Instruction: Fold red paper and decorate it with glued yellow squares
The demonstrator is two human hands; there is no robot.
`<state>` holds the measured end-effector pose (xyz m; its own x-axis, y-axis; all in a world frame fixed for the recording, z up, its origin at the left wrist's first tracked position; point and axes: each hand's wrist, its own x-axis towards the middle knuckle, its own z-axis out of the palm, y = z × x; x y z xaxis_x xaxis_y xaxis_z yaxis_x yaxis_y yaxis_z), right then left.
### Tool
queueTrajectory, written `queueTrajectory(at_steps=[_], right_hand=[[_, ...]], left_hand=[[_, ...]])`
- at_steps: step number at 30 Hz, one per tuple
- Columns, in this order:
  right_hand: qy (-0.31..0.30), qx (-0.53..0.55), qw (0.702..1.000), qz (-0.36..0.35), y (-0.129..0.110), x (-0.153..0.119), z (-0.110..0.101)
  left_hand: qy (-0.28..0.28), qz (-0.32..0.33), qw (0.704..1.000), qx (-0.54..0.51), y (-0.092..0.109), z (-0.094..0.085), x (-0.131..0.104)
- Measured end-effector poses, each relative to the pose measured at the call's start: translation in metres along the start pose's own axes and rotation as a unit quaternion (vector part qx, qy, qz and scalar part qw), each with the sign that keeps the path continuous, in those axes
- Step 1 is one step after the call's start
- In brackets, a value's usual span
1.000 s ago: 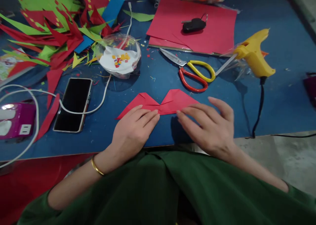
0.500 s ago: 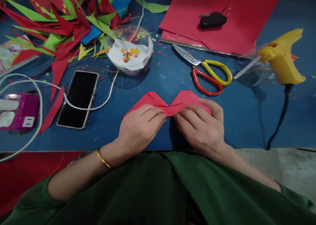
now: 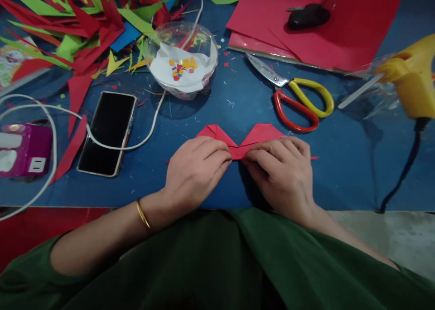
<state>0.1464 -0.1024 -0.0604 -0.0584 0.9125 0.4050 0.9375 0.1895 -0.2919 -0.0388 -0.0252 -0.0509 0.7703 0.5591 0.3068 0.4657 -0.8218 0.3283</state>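
Observation:
A folded red paper (image 3: 239, 152) lies at the front of the blue table, with two angled peaks and a notch in the middle. My left hand (image 3: 199, 169) is closed on its left half, fingertips at the near edge beside the notch. On the right half, my right hand (image 3: 282, 169) is closed on the same near edge, its thumb mostly hidden under the fingers. Thin paper points show beyond both hands. Scissors (image 3: 280, 84) with one red and one yellow handle lie just behind my right hand.
A phone (image 3: 108, 133) lies left under a white cable (image 3: 154, 124), near a purple power block (image 3: 25, 149). Behind are a clear bowl (image 3: 210, 70) with paper bits, coloured scraps (image 3: 81, 24), red sheets (image 3: 258, 11) and a black key (image 3: 308, 16). A yellow glue gun (image 3: 413, 74) stands right.
My right thumb has come down from the right peak and the fingers have drawn closer together. The paper's right point now shows past that hand. The view has shifted slightly.

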Motion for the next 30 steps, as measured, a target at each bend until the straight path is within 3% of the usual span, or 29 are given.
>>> queueTrajectory(at_steps=[16, 30], right_hand=[[-0.052, 0.03, 0.993, 0.1, -0.0046, 0.0036, -0.0002], [-0.045, 0.021, 0.994, 0.094, -0.0057, 0.0054, 0.0001]], left_hand=[[0.01, -0.061, 0.998, -0.005, 0.0006, 0.0024, 0.0075], [0.017, -0.07, 0.997, 0.04, 0.0044, 0.0, 0.0085]])
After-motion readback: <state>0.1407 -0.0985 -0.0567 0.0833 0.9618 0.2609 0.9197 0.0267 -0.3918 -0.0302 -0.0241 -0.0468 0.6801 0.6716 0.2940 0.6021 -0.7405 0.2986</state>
